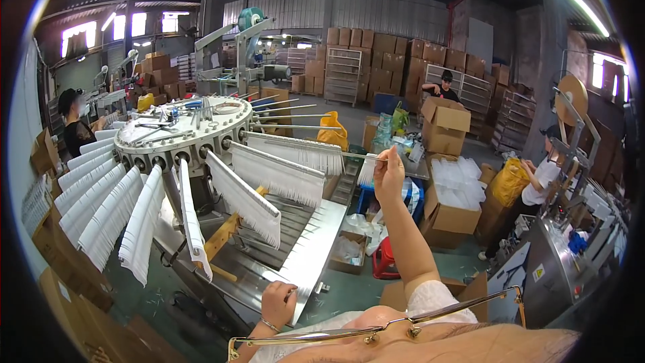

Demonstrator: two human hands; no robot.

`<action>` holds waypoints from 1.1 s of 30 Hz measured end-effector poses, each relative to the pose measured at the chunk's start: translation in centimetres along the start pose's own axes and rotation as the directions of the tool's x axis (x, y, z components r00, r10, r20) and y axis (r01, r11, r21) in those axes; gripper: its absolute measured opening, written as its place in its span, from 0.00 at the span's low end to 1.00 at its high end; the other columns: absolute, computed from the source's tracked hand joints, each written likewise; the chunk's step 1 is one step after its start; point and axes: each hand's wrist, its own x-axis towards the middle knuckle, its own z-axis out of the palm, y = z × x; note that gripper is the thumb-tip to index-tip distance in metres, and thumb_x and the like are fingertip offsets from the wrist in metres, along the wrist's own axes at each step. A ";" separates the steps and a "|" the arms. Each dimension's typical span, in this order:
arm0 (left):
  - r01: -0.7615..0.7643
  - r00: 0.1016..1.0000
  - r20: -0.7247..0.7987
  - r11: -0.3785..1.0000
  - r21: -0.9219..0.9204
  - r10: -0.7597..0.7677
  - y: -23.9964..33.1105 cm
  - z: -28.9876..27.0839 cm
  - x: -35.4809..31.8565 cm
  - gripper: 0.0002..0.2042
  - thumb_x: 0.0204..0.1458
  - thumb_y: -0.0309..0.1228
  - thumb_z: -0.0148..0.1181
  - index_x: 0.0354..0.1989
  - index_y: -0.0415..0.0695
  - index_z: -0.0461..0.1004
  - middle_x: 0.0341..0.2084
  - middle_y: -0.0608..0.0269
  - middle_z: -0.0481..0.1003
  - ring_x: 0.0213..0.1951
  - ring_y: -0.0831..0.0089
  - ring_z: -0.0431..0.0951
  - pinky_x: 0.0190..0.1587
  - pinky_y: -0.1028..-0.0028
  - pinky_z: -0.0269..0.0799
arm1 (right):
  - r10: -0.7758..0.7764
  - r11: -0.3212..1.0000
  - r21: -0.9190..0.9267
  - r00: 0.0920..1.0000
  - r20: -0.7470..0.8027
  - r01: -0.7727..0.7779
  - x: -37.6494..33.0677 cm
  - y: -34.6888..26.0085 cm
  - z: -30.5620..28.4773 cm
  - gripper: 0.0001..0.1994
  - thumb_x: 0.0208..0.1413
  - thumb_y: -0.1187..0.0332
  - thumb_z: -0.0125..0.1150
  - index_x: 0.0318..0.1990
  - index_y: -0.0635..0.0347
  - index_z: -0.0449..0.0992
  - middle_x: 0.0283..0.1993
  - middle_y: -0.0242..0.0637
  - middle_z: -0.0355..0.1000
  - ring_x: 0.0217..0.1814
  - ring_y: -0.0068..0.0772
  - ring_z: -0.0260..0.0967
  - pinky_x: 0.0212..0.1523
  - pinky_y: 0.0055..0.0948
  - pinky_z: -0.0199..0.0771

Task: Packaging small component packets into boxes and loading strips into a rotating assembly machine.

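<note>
My right hand (388, 173) is raised at arm's length, its fingers pinched on the outer end of a thin metal rod (353, 155). The rod runs out from the rim of a round rotary machine (191, 121). A row of thin white pieces (295, 150) hangs from it, and a smaller white bunch (367, 170) hangs close to my fingers. Lower down, my left hand (277, 302) is closed beside the edge of the metal table (316, 242); whether it holds anything is hidden. Several other rods with white hanging rows (141, 222) fan out around the machine.
Yellow wooden bars (222, 238) lie under the machine's rods. A red stool (385, 259) and open cartons (451, 191) with clear plastic stand to the right. Co-workers are at the left, far right and back. Another metal machine (547, 269) stands at the right.
</note>
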 end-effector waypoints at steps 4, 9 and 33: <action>0.028 0.999 0.029 1.000 -0.006 -0.028 0.2 0.0 0.3 0.04 0.37 0.26 0.55 0.23 0.43 0.74 0.19 0.58 0.69 0.27 0.60 0.70 0.32 0.66 0.65 | -0.015 0.997 0.079 0.994 -0.109 0.024 0.3 -2.0 -2.9 0.19 0.57 0.53 0.46 0.20 0.55 0.65 0.14 0.27 0.57 0.15 0.18 0.53 0.16 0.17 0.54; 0.001 0.998 0.059 1.000 0.030 -0.002 0.0 -0.9 0.7 0.05 0.37 0.25 0.55 0.25 0.43 0.73 0.24 0.56 0.69 0.30 0.59 0.69 0.34 0.65 0.64 | -0.076 0.993 0.058 0.925 -0.373 0.105 -0.5 -7.5 -9.5 0.19 0.57 0.53 0.44 0.15 0.47 0.60 0.13 0.20 0.52 0.14 0.11 0.49 0.15 0.15 0.50; 0.013 0.999 -0.041 0.988 -0.153 -0.020 3.8 -2.5 2.5 0.18 0.45 0.19 0.47 0.48 0.38 0.64 0.17 0.56 0.70 0.19 0.68 0.72 0.24 0.74 0.66 | 0.133 0.943 -0.324 0.979 0.154 -0.077 -2.9 4.0 4.5 0.10 0.49 0.67 0.59 0.35 0.64 0.75 0.22 0.22 0.66 0.20 0.09 0.53 0.20 0.11 0.48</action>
